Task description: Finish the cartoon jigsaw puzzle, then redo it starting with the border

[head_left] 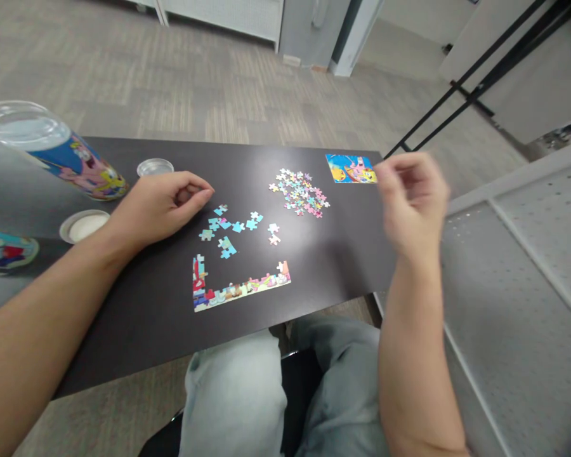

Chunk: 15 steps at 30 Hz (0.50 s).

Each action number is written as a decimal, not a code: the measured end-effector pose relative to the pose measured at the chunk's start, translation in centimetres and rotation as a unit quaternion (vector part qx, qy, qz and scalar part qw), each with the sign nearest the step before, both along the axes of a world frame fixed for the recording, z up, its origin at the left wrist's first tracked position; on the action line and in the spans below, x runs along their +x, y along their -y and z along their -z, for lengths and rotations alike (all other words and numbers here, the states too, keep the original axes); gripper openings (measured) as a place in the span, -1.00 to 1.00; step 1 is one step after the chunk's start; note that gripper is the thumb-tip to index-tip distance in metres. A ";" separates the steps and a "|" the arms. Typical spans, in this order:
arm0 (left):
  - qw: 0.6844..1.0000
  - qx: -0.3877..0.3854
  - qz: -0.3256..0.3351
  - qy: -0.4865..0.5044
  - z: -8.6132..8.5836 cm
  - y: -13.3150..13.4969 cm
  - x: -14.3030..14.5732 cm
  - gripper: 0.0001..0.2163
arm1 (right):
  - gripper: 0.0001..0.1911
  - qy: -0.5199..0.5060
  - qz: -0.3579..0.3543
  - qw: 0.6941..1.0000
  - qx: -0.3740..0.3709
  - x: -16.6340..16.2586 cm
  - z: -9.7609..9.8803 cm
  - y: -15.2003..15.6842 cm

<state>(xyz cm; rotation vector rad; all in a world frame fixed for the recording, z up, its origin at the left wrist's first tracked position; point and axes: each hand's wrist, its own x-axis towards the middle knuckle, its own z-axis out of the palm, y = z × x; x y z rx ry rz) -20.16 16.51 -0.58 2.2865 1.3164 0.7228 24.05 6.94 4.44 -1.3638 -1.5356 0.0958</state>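
My left hand (pixel 164 203) rests on the dark table, thumb against the curled fingers, with nothing visible in it. Just right of it lie several loose blue jigsaw pieces (pixel 238 226). Nearer to me is a joined corner of the jigsaw border (pixel 242 291), its left side and bottom row connected. My right hand (pixel 413 203) is raised at the table's right end, slightly blurred, fingers bent in as in a pinch; whatever is between them, if anything, is hidden. A cartoon picture card (pixel 351 169) appears beside its fingertips; I cannot tell whether they touch.
A heap of jigsaw pieces (pixel 301 192) lies mid-table, with a small pair of pieces (pixel 274 234) closer in. At left stand a cartoon-printed canister (pixel 83 162), a clear lid (pixel 155 167), a white round lid (pixel 83 226) and another printed container (pixel 7 249). A grey panel (pixel 518 298) borders the right.
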 end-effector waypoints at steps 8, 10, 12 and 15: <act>0.999 -0.026 -0.004 -0.028 0.1 0.0 0.0 -0.53 | -0.92 0.032 0.045 0.968 -0.246 0.4 6.8 -3.0; 0.999 -0.024 -0.005 -0.028 0.3 -0.1 0.0 -0.51 | -0.92 0.033 0.042 0.967 -0.251 0.7 6.7 -3.1; 0.999 -0.030 -0.008 -0.033 0.2 -0.1 0.0 -0.52 | -0.92 0.034 0.038 0.965 -0.257 0.9 6.6 -3.1; 0.998 -0.042 -0.012 -0.038 -0.2 0.1 0.2 -0.52 | -0.88 0.033 0.036 0.963 -0.266 1.1 6.6 -3.0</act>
